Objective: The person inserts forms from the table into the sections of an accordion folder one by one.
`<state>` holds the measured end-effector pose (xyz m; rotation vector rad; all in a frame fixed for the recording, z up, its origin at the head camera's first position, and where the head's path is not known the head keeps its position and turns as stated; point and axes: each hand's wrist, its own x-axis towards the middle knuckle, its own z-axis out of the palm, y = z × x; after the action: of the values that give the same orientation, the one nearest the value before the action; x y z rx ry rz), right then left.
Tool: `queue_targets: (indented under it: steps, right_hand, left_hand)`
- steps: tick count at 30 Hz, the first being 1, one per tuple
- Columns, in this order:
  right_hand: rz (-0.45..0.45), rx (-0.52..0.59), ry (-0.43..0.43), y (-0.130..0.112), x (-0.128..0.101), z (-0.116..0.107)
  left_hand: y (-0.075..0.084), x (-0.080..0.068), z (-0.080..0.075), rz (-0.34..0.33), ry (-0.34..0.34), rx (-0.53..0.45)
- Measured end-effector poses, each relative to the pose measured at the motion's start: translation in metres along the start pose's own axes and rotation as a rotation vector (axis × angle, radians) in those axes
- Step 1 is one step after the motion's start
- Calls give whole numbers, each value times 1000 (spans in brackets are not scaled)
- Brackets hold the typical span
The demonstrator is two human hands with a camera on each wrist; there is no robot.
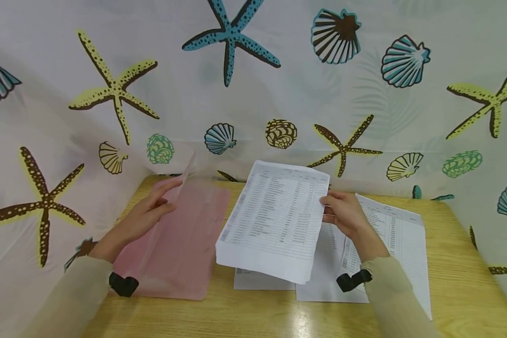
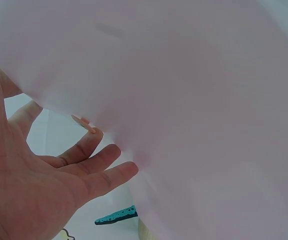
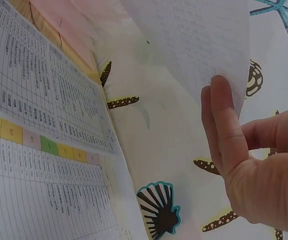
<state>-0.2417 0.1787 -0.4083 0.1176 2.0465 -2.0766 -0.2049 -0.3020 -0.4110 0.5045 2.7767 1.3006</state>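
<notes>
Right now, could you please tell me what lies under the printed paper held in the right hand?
Under the printed paper in the right hand, parts of other papers show on the wooden table. Their covered portions, and anything else directly beneath, cannot be seen.

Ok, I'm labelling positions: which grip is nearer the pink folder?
Left. The left grip touches the pink folder at its raised cover; the right grip is off to the folder's right, holding printed sheets.

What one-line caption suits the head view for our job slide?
Right hand holding printed paper above other printed pages, left hand touching an open pink folder.
</notes>
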Motion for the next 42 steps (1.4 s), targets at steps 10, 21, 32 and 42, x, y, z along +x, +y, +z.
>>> queue_targets:
  steps: [10, 21, 32, 42]
  right_hand:
    - [17, -3, -26, -11, 9, 25]
    - [32, -21, -38, -12, 20, 58]
    - [50, -73, -87, -19, 28, 95]
    - [25, -84, -105, -24, 34, 118]
  left_hand:
    - [-1, 1, 1, -20, 2, 9]
    - [-1, 2, 4, -40, 4, 19]
    - [-1, 0, 4, -38, 3, 13]
    - [0, 1, 4, -55, -6, -2]
